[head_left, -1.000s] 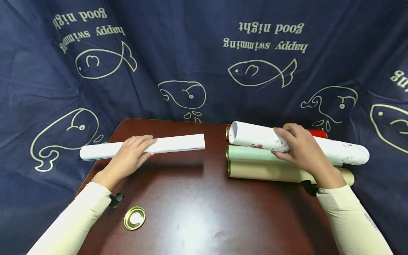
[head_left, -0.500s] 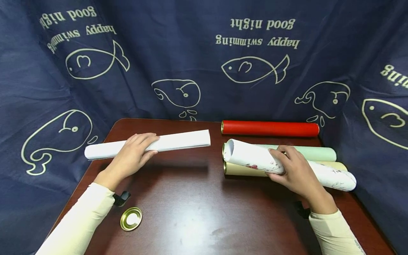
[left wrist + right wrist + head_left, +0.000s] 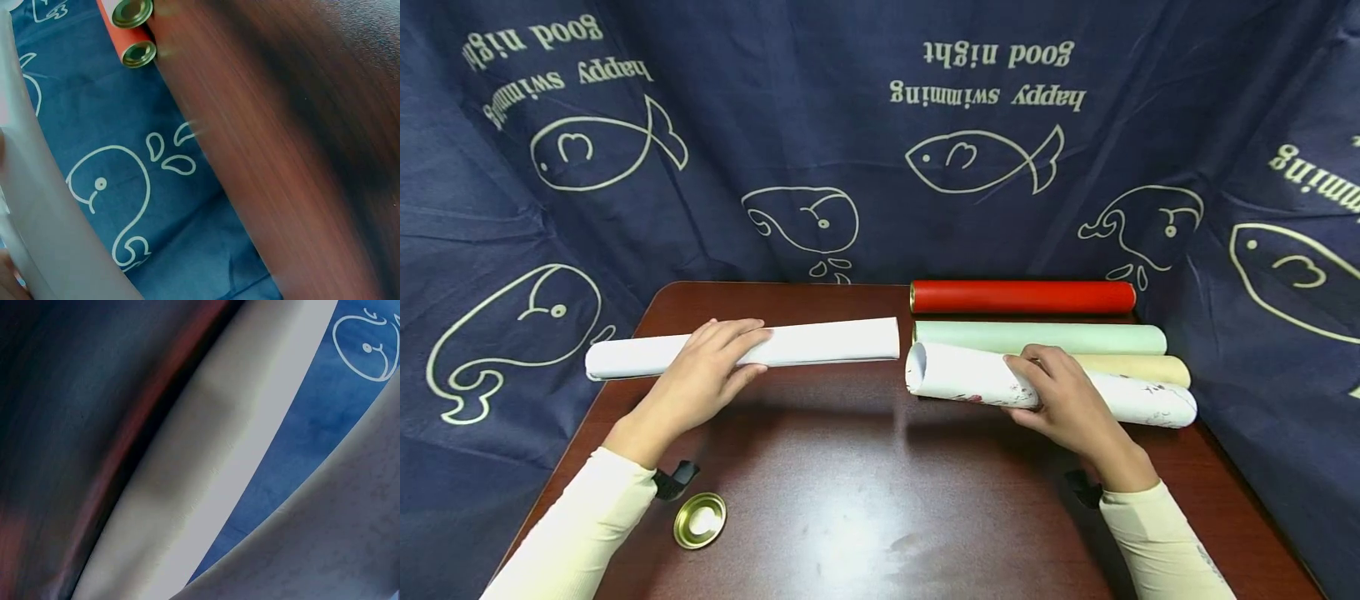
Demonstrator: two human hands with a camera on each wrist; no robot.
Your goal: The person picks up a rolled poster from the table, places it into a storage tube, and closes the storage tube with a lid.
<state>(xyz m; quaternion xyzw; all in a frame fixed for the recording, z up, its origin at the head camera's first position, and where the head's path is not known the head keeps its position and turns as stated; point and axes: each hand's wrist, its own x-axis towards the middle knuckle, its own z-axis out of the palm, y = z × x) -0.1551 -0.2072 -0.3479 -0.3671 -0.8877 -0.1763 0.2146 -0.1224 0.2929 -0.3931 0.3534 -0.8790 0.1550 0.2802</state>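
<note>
My left hand (image 3: 700,375) grips a plain white paper roll (image 3: 831,342) from above, over the table's left half. In the left wrist view this white roll (image 3: 47,187) runs down the left side. On the right, my right hand (image 3: 1063,400) holds a wider white paper roll (image 3: 955,372) with dark and reddish marks, fingers on top and thumb along the near side. That roll overlaps a cream tube (image 3: 1142,368) and hides much of it. Just behind lies a pale green tube (image 3: 1037,337), with a red tube (image 3: 1022,297) farther back.
A round gold-coloured lid (image 3: 700,521) lies near the front left of the brown table (image 3: 850,467). Dark blue cloth (image 3: 820,92) with fish and whale drawings hangs behind the table and at both sides. The red tube's metal end (image 3: 139,55) shows in the left wrist view.
My right hand has brought the marked roll toward me, off the red and green tubes, to the cream tube. The left hand still holds its white roll. The head view has shifted slightly.
</note>
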